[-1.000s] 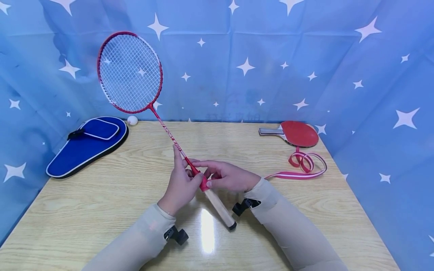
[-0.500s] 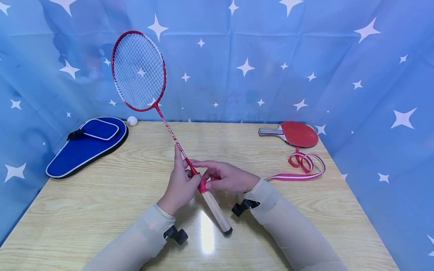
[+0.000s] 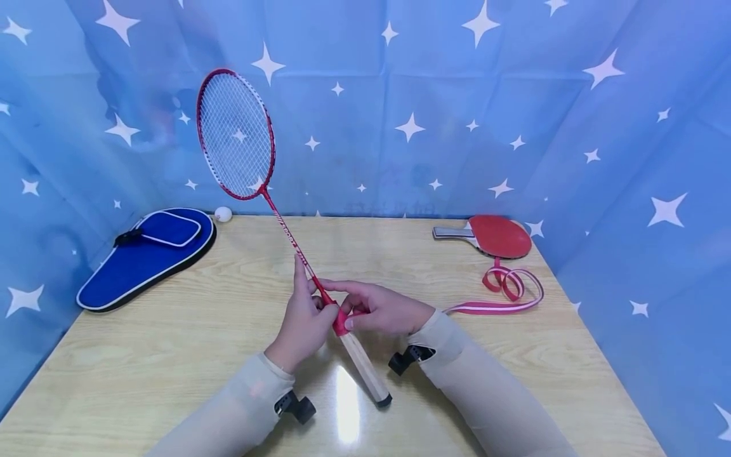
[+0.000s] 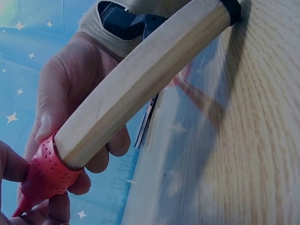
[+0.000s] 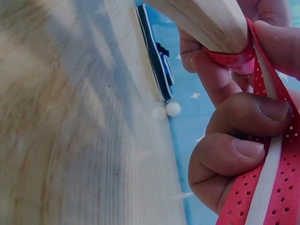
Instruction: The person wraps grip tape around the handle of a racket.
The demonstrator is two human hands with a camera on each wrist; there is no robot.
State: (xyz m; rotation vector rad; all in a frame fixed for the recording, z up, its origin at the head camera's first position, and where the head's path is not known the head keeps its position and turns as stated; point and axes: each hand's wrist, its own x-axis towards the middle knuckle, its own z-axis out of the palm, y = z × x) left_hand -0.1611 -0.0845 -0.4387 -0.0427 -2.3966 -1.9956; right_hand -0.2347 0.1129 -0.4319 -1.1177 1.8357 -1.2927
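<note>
1 racket lettered "sport" in left grip; right grip pinches tape.

Passes freely over bare worktop between blue case and hands, and along the back between racket and paddle. Meets, midway, the racket slanting up-left; at right, red tape curling in front of the paddle.

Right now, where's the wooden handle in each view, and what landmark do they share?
Head: handle lower centre, slanting down to the right.
Left wrist: handle diagonal, from lower left towards upper right.
Right wrist: handle cut off by the top edge, right of centre.
Shared landmark: red tape around one end.
</note>
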